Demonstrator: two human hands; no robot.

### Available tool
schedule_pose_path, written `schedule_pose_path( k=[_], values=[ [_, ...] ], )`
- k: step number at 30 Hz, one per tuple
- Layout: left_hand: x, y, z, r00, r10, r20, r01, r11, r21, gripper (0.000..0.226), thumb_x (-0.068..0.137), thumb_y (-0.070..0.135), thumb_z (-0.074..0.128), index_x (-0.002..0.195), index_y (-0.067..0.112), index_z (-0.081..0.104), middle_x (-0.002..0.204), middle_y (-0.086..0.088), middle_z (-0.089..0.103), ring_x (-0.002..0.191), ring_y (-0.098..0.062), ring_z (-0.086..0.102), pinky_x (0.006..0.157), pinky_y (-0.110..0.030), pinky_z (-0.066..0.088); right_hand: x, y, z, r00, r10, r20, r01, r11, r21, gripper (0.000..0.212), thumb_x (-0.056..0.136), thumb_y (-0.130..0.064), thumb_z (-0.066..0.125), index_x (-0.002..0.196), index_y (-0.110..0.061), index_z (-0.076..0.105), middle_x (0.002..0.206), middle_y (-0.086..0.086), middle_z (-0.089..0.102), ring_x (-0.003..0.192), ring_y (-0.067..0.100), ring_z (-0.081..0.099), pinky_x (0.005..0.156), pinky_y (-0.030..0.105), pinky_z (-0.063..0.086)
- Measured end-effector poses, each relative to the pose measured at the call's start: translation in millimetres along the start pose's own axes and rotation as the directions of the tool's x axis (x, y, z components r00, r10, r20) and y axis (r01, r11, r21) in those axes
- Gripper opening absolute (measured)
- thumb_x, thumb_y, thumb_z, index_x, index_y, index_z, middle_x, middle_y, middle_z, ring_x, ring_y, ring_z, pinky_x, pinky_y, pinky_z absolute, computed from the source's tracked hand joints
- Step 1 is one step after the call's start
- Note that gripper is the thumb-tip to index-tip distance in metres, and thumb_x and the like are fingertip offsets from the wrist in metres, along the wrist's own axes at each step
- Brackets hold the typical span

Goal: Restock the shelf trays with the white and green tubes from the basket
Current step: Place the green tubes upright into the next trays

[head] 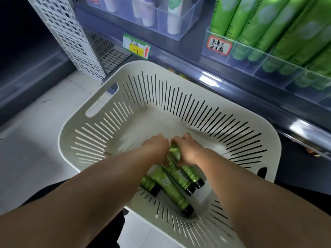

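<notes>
Both my hands reach into the slotted white plastic basket (pixel 100 133), my left hand (pixel 156 147) and right hand (pixel 186 150) curled around glossy green tubes (pixel 172 187) with black caps lying on its smooth floor. On the far right, a clear acrylic shelf tray (pixel 254 56) holds matching green tubes upright.

Bare floor of the slotted white plastic basket (pixel 100 111) lies open beyond the fingertips (pixel 159 136); green black-capped tubes (pixel 172 190) crowd beneath the palms.
</notes>
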State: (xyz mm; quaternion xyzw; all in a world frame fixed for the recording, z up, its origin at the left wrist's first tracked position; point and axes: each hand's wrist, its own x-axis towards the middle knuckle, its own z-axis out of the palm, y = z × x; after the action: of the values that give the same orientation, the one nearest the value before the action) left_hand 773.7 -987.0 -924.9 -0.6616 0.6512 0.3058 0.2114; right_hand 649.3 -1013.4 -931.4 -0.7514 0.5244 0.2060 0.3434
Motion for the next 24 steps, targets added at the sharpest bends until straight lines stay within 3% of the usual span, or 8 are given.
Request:
schedule_pose_path(
  k=[4, 7, 10, 12, 16, 20, 22, 24],
  values=[
    [1, -1, -3, 0.998, 0.009, 0.063, -0.008, 1.0, -0.012, 0.059, 0.075, 0.042, 0.077, 0.116, 0.01, 0.05, 0.107, -0.006, 0.049, 0.101, -0.026, 0.054, 0.075, -0.034, 0.045, 0, 0, 0, 0.999, 0.024, -0.034, -0.025, 0.999, -0.026, 0.046, 0.079, 0.001, 0.064, 0.115, -0.019, 0.044, 0.116, 0.009, 0.046, 0.088, 0.027, 0.052, 0.068, 0.035, 0.046],
    [-1, -2, -8, 0.995, 0.055, 0.089, -0.051, 0.998, -0.046, 0.043, 0.076, 0.038, 0.077, 0.098, 0.007, 0.056, 0.091, -0.006, 0.055, 0.092, -0.027, 0.056, 0.07, -0.031, 0.043, 0, 0, -5, 0.996, 0.048, -0.081, -0.048, 0.999, 0.003, 0.04, 0.083, 0.007, 0.053, 0.119, -0.013, 0.052, 0.114, 0.011, 0.057, 0.094, 0.028, 0.056, 0.073, 0.034, 0.048],
    [-9, 2, -15, 0.993, 0.074, 0.094, -0.061, 0.989, -0.132, 0.044, 0.08, 0.035, 0.073, 0.108, 0.002, 0.065, 0.105, -0.011, 0.069, 0.095, -0.027, 0.064, 0.071, -0.029, 0.046, -1, 0, -14, 0.986, 0.071, -0.149, -0.069, 0.997, 0.022, 0.034, 0.085, 0.008, 0.05, 0.111, -0.008, 0.066, 0.111, 0.01, 0.064, 0.093, 0.027, 0.063, 0.073, 0.031, 0.052],
    [-15, 7, -25, 0.992, 0.1, 0.08, -0.084, 0.979, -0.184, 0.034, 0.085, 0.031, 0.069, 0.101, 0.001, 0.069, 0.094, -0.009, 0.074, 0.081, -0.021, 0.066, 0.068, -0.027, 0.049, -5, 0, -23, 0.981, 0.085, -0.176, -0.08, 0.996, 0.032, 0.028, 0.089, 0.002, 0.05, 0.106, -0.008, 0.07, 0.107, 0.008, 0.067, 0.092, 0.025, 0.065, 0.075, 0.03, 0.054],
    [-32, 20, -47, 0.986, 0.123, -0.112, -0.137, 0.981, -0.134, 0.022, 0.089, 0.019, 0.059, 0.1, 0.005, 0.071, 0.089, -0.01, 0.067, 0.086, -0.024, 0.061, 0.071, -0.03, 0.047, -18, 4, -39, 0.963, 0.057, -0.264, -0.05, 0.998, 0.031, 0.019, 0.088, -0.005, 0.052, 0.084, -0.006, 0.07, 0.079, 0.005, 0.064, 0.079, 0.023, 0.063, 0.061, 0.027, 0.047],
    [-50, 29, -59, 0.955, 0.122, -0.27, -0.152, 0.984, -0.093, 0.022, 0.087, 0.018, 0.06, 0.102, 0.012, 0.074, 0.098, -0.009, 0.071, 0.094, -0.024, 0.065, 0.081, -0.031, 0.05, -49, 4, -51, 0.92, 0.016, -0.391, 0.024, 0.995, 0.098, 0.018, 0.09, -0.013, 0.058, 0.095, -0.017, 0.075, 0.094, -0.002, 0.069, 0.087, 0.016, 0.063, 0.072, 0.026, 0.046],
    [-61, 34, -66, 0.936, 0.128, -0.329, -0.161, 0.984, -0.073, 0.021, 0.087, 0.019, 0.06, 0.101, 0.014, 0.075, 0.098, -0.008, 0.071, 0.095, -0.025, 0.065, 0.082, -0.03, 0.051, -69, 3, -59, 0.891, -0.045, -0.451, 0.078, 0.995, 0.056, 0.019, 0.091, -0.016, 0.058, 0.101, -0.019, 0.075, 0.098, -0.002, 0.069, 0.089, 0.018, 0.062, 0.074, 0.026, 0.043],
    [-75, 40, -75, 0.908, 0.129, -0.398, -0.17, 0.983, -0.07, 0.019, 0.087, 0.02, 0.06, 0.099, 0.015, 0.074, 0.097, -0.007, 0.07, 0.096, -0.026, 0.064, 0.078, -0.028, 0.048, -88, 2, -69, 0.848, -0.081, -0.523, 0.118, 0.992, 0.037, 0.023, 0.09, -0.014, 0.055, 0.097, -0.02, 0.075, 0.097, 0.0, 0.07, 0.088, 0.022, 0.064, 0.076, 0.03, 0.049]
  ],
)
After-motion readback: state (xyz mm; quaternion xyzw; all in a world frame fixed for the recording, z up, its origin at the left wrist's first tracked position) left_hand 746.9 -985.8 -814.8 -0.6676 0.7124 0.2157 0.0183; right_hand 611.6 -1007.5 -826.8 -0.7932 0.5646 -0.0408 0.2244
